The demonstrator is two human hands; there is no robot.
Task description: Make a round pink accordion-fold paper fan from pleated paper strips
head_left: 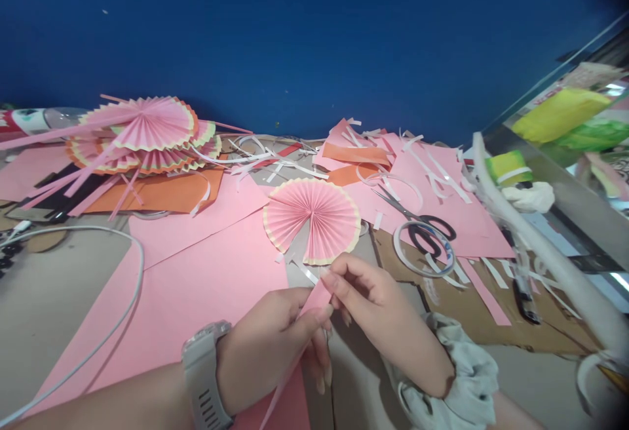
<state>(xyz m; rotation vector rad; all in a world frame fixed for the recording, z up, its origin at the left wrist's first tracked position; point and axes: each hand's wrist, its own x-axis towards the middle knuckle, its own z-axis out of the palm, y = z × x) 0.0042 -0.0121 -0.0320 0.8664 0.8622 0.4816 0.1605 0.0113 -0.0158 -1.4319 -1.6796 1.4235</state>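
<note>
A narrow pink paper strip (318, 295) is held between both hands at the lower middle. My left hand (275, 338), with a grey watch on its wrist, pinches the strip between thumb and fingers; its tail hangs down below. The strip's upper end is pinched by the fingertips of my right hand (366, 292), which has a pale scrunchie at the wrist. Just beyond the hands lies a pleated pink paper fan (324, 217) with a cream edge, spread nearly into a full circle with a gap at its lower left.
Large pink sheets (211, 299) lie at the left under a white cable (140, 266). More pleated fans (152, 125) are piled at the back left. Scissors (417, 220) and a tape roll (400, 253) lie right of the fan, near paper scraps and a cutter (525, 299) on cardboard.
</note>
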